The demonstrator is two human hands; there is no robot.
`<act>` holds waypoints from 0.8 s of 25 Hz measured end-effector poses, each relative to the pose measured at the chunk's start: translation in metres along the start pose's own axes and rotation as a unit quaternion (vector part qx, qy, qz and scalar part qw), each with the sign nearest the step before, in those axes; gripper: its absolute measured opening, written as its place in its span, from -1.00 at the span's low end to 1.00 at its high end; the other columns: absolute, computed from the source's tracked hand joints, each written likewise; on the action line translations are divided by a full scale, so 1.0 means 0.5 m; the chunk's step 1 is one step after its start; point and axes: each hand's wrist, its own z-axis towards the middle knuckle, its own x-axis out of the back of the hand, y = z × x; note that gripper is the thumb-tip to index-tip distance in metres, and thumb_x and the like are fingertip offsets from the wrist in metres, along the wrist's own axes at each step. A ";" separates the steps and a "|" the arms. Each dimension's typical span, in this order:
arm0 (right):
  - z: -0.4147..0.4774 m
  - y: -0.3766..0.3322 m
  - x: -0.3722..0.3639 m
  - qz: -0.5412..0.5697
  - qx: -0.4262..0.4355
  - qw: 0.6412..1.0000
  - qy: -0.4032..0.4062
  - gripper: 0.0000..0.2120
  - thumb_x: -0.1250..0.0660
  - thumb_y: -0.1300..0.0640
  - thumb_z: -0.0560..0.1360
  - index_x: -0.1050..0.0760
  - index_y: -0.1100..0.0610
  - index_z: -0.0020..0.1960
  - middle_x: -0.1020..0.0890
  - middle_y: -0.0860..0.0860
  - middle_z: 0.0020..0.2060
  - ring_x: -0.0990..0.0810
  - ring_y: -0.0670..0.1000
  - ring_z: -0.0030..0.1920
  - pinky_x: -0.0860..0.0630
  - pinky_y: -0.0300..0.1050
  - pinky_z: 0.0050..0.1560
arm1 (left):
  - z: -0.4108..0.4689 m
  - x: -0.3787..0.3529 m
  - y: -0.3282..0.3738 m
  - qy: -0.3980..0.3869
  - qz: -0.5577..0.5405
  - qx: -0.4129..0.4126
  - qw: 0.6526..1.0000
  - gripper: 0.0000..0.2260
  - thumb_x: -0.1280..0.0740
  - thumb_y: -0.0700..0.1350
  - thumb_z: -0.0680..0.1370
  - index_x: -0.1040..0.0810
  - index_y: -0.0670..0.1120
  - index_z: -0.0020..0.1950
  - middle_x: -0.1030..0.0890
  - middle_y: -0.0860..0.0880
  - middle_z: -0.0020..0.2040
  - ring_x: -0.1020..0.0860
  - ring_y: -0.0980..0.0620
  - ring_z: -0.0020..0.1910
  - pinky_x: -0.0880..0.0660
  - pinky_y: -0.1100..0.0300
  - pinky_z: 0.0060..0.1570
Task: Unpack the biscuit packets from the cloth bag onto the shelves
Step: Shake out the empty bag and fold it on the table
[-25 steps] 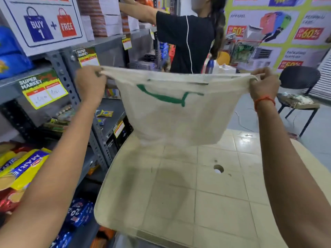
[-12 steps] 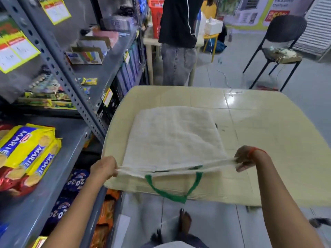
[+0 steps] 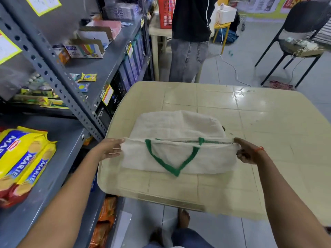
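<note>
The white cloth bag [image 3: 179, 156] with a green handle lies flat on the beige table [image 3: 250, 126], its upper half folded over toward me. My left hand [image 3: 110, 148] pinches the fold's left end. My right hand [image 3: 248, 151] pinches the right end. Yellow Marie biscuit packets [image 3: 23, 158] lie on the grey shelf [image 3: 59, 176] to my left, apart from both hands. The bag looks flat and limp.
A grey metal rack upright [image 3: 59, 76] stands between shelf and table. Small boxes [image 3: 84, 51] sit on the farther shelf. A person in black [image 3: 189, 33] stands beyond the table. A black chair [image 3: 293, 42] is at the far right. Orange packets [image 3: 105, 217] fill the lower shelf.
The bag was held up open in the air, then laid flat on the table. Now both hands have folded its top edge with the green handle over the bag's body.
</note>
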 end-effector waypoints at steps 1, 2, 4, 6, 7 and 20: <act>0.019 -0.007 -0.011 0.008 -0.005 1.000 0.010 -0.68 -0.26 -0.09 0.42 -0.31 0.12 -0.33 -0.37 0.02 -0.67 -0.33 -0.08 -0.72 -0.28 -0.40 -0.65 | 0.023 -0.019 0.004 0.023 0.005 0.008 1.000 -0.81 -0.40 -0.06 0.50 -0.49 -0.14 -0.01 -0.57 -0.10 -0.05 -0.57 -0.02 -0.14 -0.57 0.05 -0.05; 0.035 -0.012 -0.022 0.011 -0.012 1.000 0.018 -0.66 -0.27 -0.13 0.39 -0.29 0.12 -0.33 -0.36 0.04 -0.62 -0.32 -0.06 -0.70 -0.27 -0.40 -0.63 | 0.042 -0.039 0.007 0.053 0.013 0.013 0.998 -0.83 -0.38 -0.07 0.53 -0.48 -0.15 -0.04 -0.57 -0.12 -0.04 -0.56 -0.02 -0.20 -0.56 0.08 -0.13; 0.055 -0.016 -0.045 -0.029 -0.012 0.999 0.031 -0.59 -0.28 -0.20 0.37 -0.35 0.16 -0.24 -0.39 0.10 -0.45 -0.38 0.03 -0.56 -0.37 -0.31 -0.54 | 0.069 -0.075 0.009 0.119 0.036 0.013 0.992 -0.80 -0.33 -0.10 0.55 -0.50 -0.24 0.01 -0.57 -0.21 0.01 -0.57 -0.10 -0.19 -0.52 0.09 -0.19; 0.080 -0.013 -0.069 -0.191 0.040 0.975 0.102 -0.44 -0.25 -0.27 0.42 -0.43 0.24 0.04 -0.56 0.21 -0.17 -0.59 0.18 -0.25 -0.56 -0.04 -0.23 | 0.081 -0.113 0.003 0.226 0.170 -0.025 0.959 -0.63 -0.33 -0.06 0.52 -0.46 -0.26 0.23 -0.54 -0.27 0.15 -0.55 -0.21 0.07 -0.50 -0.03 0.00; 0.085 -0.011 -0.088 -0.272 0.101 0.943 0.165 -0.38 -0.22 -0.28 0.44 -0.40 0.26 0.18 -0.58 0.26 0.01 -0.61 0.24 -0.05 -0.55 0.04 -0.06 | 0.074 -0.133 -0.007 0.287 0.262 -0.079 0.918 -0.59 -0.34 -0.02 0.51 -0.44 -0.20 0.28 -0.50 -0.24 0.23 -0.48 -0.23 0.18 -0.46 -0.07 0.09; 0.036 0.079 -0.258 -0.636 0.526 0.565 -0.018 -0.45 -0.59 0.05 0.18 -0.62 0.16 0.14 -0.69 0.12 -0.02 -0.70 0.10 -0.07 -0.66 -0.11 -0.16 | 0.003 -0.198 -0.147 0.063 0.689 -0.465 0.552 -0.64 -0.57 -0.08 0.18 -0.73 -0.16 -0.07 -0.74 -0.08 -0.05 -0.72 0.03 -0.10 -0.65 0.23 -0.24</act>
